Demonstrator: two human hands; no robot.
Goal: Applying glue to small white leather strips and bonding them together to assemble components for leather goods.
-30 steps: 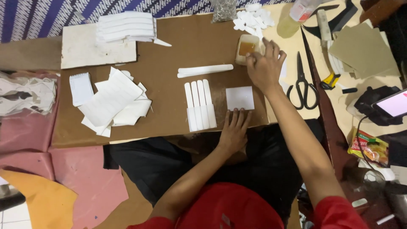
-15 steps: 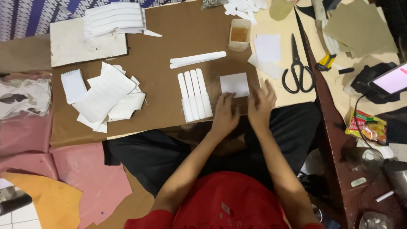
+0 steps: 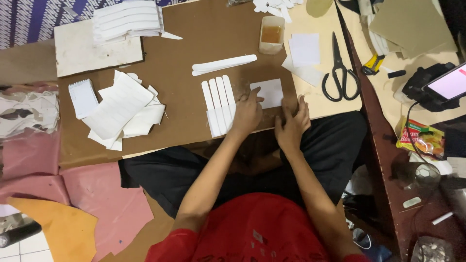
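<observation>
Nearest me: red shirt (image 3: 252, 233) cut off by the bottom edge; black trousers (image 3: 194, 174) over crossed legs, partly hidden under the forearms; pink sheets (image 3: 97, 194) and an orange piece (image 3: 53, 228) on the floor at my left, half out of frame. My left hand (image 3: 246, 114) lies flat on the brown cardboard sheet (image 3: 184, 97), fingers spread and loose, fingertips (image 3: 256, 92) touching the near-left edge of the small white paper rectangle (image 3: 269, 92); not gripping it. My right hand (image 3: 291, 123) rests at the cardboard's near edge, just right of the left hand, fingers curled down; whether anything sits under them I cannot tell, palm hides it. The white rectangle lies flat on the cardboard, between the row of white strips (image 3: 219, 104) and the cardboard's right edge. Further left: loose pile of white paper sheets (image 3: 121, 109), small notepad (image 3: 83, 98). Beyond: two long strips (image 3: 223, 64), small cup of amber glue (image 3: 271, 34), black scissors (image 3: 341, 73) on the tan surface, white squares (image 3: 305, 48). Far left: stack of strips (image 3: 127, 19) on a white board (image 3: 97, 48). Right edge: phone (image 3: 449, 82) cut off, snack packet (image 3: 420, 138); dark clutter below it hard to make out.
</observation>
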